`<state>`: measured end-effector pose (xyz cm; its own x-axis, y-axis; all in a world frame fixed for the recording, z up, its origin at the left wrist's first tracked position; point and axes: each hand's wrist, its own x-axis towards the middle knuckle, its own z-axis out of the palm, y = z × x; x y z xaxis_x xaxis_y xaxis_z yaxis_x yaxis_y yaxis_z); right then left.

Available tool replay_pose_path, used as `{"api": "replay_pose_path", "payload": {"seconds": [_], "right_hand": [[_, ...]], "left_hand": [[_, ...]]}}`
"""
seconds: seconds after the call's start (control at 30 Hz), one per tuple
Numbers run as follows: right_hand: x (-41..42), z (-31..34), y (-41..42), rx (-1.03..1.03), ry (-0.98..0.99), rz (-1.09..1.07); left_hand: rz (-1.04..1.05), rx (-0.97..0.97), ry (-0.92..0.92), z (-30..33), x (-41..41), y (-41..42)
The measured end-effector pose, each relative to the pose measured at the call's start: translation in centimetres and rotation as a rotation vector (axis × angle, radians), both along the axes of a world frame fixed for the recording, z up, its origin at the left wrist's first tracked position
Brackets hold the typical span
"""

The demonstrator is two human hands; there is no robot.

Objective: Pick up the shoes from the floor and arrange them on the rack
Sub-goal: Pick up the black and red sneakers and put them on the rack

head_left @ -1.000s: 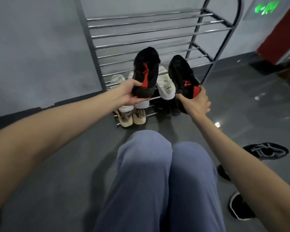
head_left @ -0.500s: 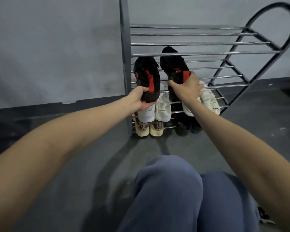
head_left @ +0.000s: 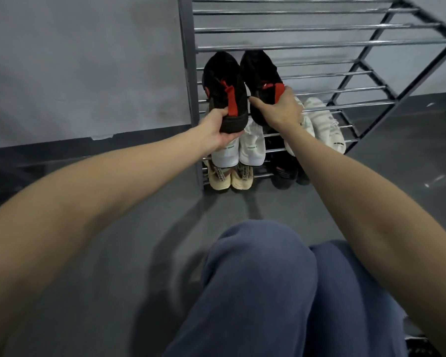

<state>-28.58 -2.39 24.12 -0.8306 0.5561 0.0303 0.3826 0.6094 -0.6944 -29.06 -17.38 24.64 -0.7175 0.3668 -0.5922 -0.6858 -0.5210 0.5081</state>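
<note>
1. Head view: the left hand [head_left: 218,128] is wrapped around the heel of one black-and-red shoe [head_left: 224,86], and the right hand [head_left: 281,109] grips the heel of the other black-and-red shoe [head_left: 260,73]. The two shoes are side by side, toes pointing into the rack [head_left: 319,45].
2. Both shoes sit close to the rack's left upright [head_left: 188,86]; the bars to their right are bare.
3. Below them, white shoes [head_left: 250,148], beige shoes [head_left: 229,177] and a further white pair [head_left: 325,124] fill the lower tiers.
4. Grey floor [head_left: 139,253] lies open between the knees [head_left: 263,266] and the rack.
</note>
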Motion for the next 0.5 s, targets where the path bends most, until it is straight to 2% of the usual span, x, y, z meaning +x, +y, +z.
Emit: {"api": "replay_pose_path", "payload": {"seconds": [0.1,0.27,0.4,0.5], "right_hand": [[0.3,0.0,0.2,0.092,-0.006,0.022],[0.6,0.5,1.3,0.012,0.016,0.071],[2.0,1.4,2.3,-0.094,0.057,0.115],[4.3,2.4,2.8,-0.064,0.03,0.199]], "left_hand": [[0.012,-0.026,0.033,0.0,0.1,0.5],[-0.014,-0.055,0.046,-0.2,0.1,0.7],[-0.153,-0.185,0.088,-0.2,0.8,-0.1],[-0.287,-0.324,0.031,0.1,1.4,-0.9]]}}
